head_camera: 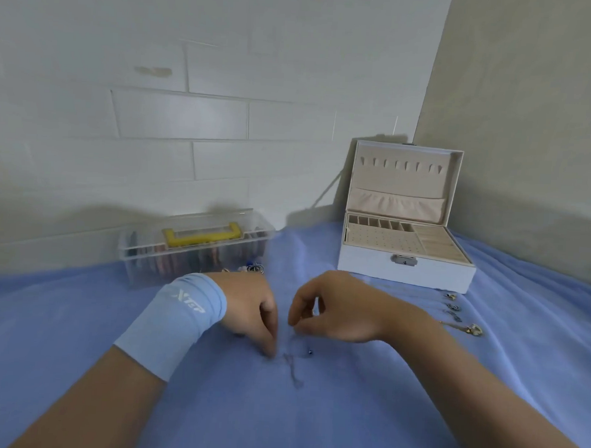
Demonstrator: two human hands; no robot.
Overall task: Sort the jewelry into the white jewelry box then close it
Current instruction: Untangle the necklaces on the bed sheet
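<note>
Nothing looks sorted yet: the white jewelry box [404,268] stands open, back right, trays seemingly bare. Your left hand [248,307] pinches a thin chain [292,366] on the blue cloth [311,426]; your right hand [334,308] curls beside it, grip unclear. Pendants [454,307] wait by the box.

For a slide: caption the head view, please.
The left hand and right hand pick at a thin chain on blue cloth; white box stands open behind.

Left hand [248,307], right hand [334,311] pinch thin chain [293,369]; white jewelry box [404,269] open.
</note>
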